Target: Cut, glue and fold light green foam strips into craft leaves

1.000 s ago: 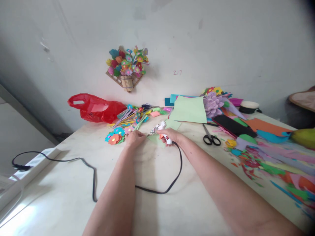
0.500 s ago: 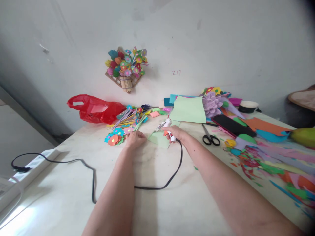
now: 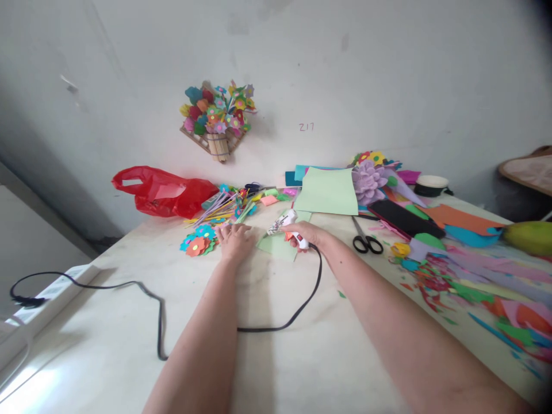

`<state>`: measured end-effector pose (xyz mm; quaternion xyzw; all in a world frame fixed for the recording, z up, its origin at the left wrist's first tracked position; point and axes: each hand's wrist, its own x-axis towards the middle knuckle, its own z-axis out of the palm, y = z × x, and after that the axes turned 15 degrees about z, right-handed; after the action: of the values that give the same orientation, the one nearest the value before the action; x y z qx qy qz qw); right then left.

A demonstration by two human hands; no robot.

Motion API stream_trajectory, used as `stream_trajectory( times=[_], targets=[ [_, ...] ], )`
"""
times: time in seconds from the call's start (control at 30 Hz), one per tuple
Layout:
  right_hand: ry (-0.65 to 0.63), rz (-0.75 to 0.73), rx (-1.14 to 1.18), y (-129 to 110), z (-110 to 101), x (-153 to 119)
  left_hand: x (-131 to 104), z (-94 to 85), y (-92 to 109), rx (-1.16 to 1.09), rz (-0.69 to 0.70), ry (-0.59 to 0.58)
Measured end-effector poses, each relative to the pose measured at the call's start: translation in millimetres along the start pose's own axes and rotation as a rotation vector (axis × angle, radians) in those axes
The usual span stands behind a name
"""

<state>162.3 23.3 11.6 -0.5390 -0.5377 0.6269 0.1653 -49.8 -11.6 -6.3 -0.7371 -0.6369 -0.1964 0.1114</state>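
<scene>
- Power strip (image 3: 52, 313) at lower left of the frame, on the tabletop (image 3: 328, 356); black cord (image 3: 259, 330) running at lower centre, partly hidden by the left forearm (image 3: 207, 322).
- Flower cut-outs (image 3: 198, 246), left of centre, piled flat.
- Left hand (image 3: 235, 242) just beside them, palm down, fingers spread apart, nothing visible in grasp.
- Pale green piece (image 3: 276, 250) at centre, flat beneath the glue gun (image 3: 284, 220); probably light, soft, easily creased, best held by a free edge.
- Nozzle (image 3: 274, 228) aimed lower left over that piece; contact unclear. Gun judged light, rigid, possibly hot at the tip: best gripped by the handle (image 3: 303, 242).
- Right hand (image 3: 313, 233) right of centre, fingers clamped around that handle.
- Scissors (image 3: 366, 239) farther right, apart from both hands.
</scene>
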Motion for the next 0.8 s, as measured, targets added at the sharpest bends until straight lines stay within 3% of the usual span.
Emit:
stream_trajectory(
  times=[0.4, 0.8],
  targets=[
    [0.194, 0.023, 0.109, -0.1, -5.0, 1.3, 4.1, 13.1, 2.6, 0.022, 0.048, -0.066],
    [0.214, 0.041, 0.101, -1.3, -3.2, -2.9, 6.0, 8.8, 11.6, -0.014, 0.005, -0.153]
  ],
)
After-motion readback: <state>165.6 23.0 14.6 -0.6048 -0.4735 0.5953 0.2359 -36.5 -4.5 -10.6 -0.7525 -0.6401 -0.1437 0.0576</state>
